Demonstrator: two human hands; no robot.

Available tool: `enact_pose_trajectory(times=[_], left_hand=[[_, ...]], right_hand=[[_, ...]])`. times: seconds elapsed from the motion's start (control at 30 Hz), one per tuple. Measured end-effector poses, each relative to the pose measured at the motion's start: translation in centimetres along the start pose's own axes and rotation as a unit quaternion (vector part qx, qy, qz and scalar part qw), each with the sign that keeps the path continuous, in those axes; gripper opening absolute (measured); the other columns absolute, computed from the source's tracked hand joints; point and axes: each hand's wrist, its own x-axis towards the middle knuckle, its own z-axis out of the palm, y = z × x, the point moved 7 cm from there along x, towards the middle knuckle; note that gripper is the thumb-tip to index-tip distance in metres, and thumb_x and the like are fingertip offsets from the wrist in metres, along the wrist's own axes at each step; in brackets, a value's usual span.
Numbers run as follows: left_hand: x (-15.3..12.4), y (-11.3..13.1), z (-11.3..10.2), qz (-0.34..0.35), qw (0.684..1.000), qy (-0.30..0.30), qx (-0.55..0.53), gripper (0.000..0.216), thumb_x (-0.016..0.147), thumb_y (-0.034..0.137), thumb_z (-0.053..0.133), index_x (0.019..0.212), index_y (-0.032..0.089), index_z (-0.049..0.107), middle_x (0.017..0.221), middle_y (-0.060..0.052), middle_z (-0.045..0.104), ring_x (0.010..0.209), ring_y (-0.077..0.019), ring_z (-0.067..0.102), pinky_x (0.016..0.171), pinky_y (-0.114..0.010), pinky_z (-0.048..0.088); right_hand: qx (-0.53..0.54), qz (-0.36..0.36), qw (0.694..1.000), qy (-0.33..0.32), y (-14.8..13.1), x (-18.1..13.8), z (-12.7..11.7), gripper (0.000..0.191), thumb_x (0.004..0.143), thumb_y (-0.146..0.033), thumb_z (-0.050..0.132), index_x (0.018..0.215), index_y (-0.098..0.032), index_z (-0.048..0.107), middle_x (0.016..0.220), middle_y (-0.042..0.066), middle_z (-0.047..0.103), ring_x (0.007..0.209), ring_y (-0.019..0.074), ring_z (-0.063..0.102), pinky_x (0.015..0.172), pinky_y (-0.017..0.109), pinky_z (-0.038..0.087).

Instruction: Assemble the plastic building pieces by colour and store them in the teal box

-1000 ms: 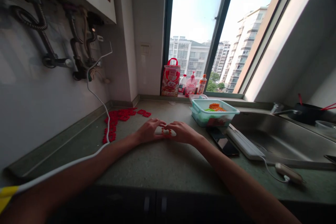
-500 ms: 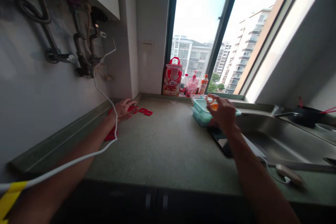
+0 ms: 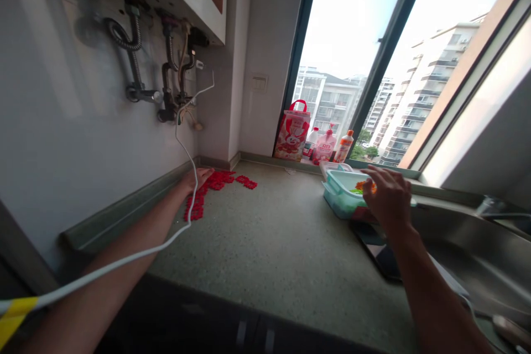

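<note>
My left hand [image 3: 196, 178] lies flat on the worktop [image 3: 269, 238] at the back left, its fingers stretched out onto a spread of small red plastic pieces [image 3: 219, 181]. My right hand [image 3: 386, 194] hovers over a pale green plastic box [image 3: 338, 191] that holds orange and green pieces [image 3: 360, 186]. Its fingers curl down into the box, and their tips are hidden behind the hand.
A white cable [image 3: 185, 177] runs from wall pipes [image 3: 166, 83] down across my left arm. A red bag [image 3: 292, 137] and bottles [image 3: 332, 146] stand on the window sill. A dark phone [image 3: 379, 251] lies beside the box, with a steel sink [image 3: 468, 249] to the right.
A second ago both hands met at mid-counter on a small orange piece. Since then the left went to the red pieces and the right to the box. The view has swung left.
</note>
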Motion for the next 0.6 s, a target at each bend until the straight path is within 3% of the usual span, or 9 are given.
enact_pose_trajectory(times=[0.07,0.17,0.3,0.4,0.6], left_hand=[[-0.3,0.3,0.1,0.01,1.0,-0.012,0.005,0.082,0.102,0.075,0.029,0.131,0.008,0.068,0.141,-0.012,0.067,0.133,-0.0284,0.056,0.119,-0.036,0.034],[-0.7,1.1,0.2,0.021,0.999,-0.029,0.017,0.079,0.103,0.072,0.029,0.136,0.011,0.067,0.143,-0.011,0.066,0.133,-0.0278,0.056,0.118,-0.035,0.035],[-0.9,2.1,0.8,0.039,0.997,-0.054,0.029,0.076,0.102,0.073,0.028,0.138,0.019,0.068,0.145,-0.008,0.065,0.134,-0.0274,0.058,0.117,-0.035,0.039],[-0.8,2.6,1.4,0.049,0.996,-0.069,0.033,0.076,0.1,0.075,0.028,0.139,0.023,0.068,0.146,-0.008,0.064,0.136,-0.0281,0.058,0.117,-0.038,0.04],[-1.1,4.0,2.3,0.072,0.993,-0.094,0.02,0.075,0.1,0.075,0.029,0.141,0.025,0.067,0.148,-0.008,0.063,0.139,-0.0285,0.055,0.12,-0.04,0.037]], right_hand=[[0.069,-0.112,0.991,-0.006,-4.2,-0.1,0.4,0.028,0.089,-0.005,0.053,0.099,-0.022,0.073,0.127,0.008,0.073,0.123,0.0299,0.06,0.105,0.048,0.041],[0.16,-0.252,0.952,-0.063,-10.5,-1.6,1.5,0.03,0.081,0.005,0.052,0.078,-0.022,0.065,0.122,0.006,0.073,0.12,0.0269,0.061,0.101,0.044,0.044],[0.226,-0.325,0.911,-0.118,-16.1,-3.8,3.1,0.031,0.074,0.01,0.053,0.073,-0.021,0.06,0.114,0.006,0.072,0.11,0.0246,0.063,0.093,0.041,0.048],[0.237,-0.338,0.899,-0.144,-17.6,-5.0,4.7,0.032,0.072,0.011,0.053,0.073,-0.02,0.06,0.11,0.007,0.071,0.104,0.0233,0.064,0.091,0.04,0.048],[0.251,-0.328,0.891,-0.19,-17.4,-6.1,6.9,0.031,0.076,0.009,0.051,0.073,-0.02,0.061,0.108,0.007,0.072,0.099,0.0222,0.063,0.092,0.04,0.047]])
